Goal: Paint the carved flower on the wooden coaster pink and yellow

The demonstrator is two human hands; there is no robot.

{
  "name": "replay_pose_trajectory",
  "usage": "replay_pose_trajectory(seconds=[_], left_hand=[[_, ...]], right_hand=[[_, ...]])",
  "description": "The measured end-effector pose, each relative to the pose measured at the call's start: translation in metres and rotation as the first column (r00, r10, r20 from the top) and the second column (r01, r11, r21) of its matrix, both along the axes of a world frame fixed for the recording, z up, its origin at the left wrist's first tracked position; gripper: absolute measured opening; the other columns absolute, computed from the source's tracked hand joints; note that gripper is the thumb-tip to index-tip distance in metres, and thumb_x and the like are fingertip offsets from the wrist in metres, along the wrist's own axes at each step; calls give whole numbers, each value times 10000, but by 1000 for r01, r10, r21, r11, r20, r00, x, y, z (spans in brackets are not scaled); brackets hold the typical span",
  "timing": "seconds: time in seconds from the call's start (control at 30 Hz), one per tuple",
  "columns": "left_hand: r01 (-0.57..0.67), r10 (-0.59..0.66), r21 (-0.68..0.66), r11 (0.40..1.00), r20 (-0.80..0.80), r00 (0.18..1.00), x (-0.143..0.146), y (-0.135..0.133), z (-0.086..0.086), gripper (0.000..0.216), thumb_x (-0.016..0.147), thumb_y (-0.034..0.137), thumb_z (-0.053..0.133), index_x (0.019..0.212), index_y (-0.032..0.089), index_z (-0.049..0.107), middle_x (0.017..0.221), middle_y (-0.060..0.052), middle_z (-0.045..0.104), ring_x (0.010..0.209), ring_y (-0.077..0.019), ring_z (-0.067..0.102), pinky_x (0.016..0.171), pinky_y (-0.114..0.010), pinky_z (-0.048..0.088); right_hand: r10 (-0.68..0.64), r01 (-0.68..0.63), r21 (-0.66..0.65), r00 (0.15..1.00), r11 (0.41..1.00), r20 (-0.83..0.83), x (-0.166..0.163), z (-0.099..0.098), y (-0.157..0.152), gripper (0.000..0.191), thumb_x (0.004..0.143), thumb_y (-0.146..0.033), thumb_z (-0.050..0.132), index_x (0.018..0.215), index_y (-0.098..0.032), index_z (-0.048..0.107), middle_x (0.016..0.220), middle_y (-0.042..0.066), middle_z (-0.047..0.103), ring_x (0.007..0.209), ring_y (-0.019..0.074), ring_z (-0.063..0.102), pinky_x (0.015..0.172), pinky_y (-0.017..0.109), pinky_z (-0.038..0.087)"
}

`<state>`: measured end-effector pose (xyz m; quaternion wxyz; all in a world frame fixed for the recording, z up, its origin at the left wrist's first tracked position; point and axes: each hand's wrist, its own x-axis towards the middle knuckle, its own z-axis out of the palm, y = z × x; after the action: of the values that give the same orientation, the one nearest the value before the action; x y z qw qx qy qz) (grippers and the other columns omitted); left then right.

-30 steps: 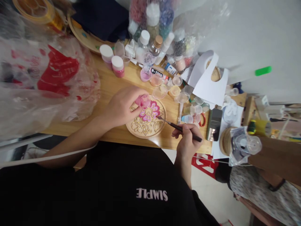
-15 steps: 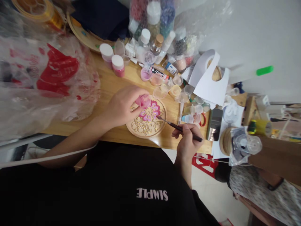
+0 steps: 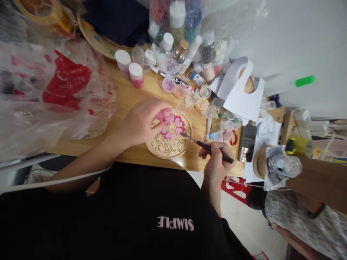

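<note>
A round wooden plaque (image 3: 169, 152) lies near the table's front edge, with gold raised outlines and a flower (image 3: 173, 128) coloured in pink and magenta. My left hand (image 3: 145, 121) rests over the plaque's left side, its fingers closed on a small clear cup (image 3: 166, 116) of pink material. From the right, my right hand (image 3: 217, 157) grips the dark handle of a small palette knife (image 3: 203, 145) like a pen. The knife's pointed metal blade is at the flower's right edge; whether it touches the surface I cannot tell.
Small cups of coloured material (image 3: 202, 104), a B-7000 glue tube (image 3: 184, 83) and white-capped jars (image 3: 136, 75) stand behind the plaque. Plastic bags (image 3: 65, 83) crowd the left. Red-handled scissors (image 3: 233, 138) and a dark phone-like object (image 3: 248, 142) lie at right. Another person (image 3: 300, 213) is at lower right.
The knife's blade has shifted very slightly at the flower's right edge. My left hand and its cup have stayed in place.
</note>
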<state>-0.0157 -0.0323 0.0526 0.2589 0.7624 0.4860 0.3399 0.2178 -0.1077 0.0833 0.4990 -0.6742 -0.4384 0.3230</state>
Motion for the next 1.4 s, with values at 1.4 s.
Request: replay_pose_trajectory(seconds=[1.4], left_hand=[[27,-26,69,997,-21,999,0,-1,0,212,934,222,566,1132,190,634,1099,-69,747,1039,-225,706,942,-371,569]], right_hand=[[8,-8,16,1000,1000,8,1,0,0,193,888,-257,617,703,-207,639,522,-52,630,430,106,560,446,233,416]])
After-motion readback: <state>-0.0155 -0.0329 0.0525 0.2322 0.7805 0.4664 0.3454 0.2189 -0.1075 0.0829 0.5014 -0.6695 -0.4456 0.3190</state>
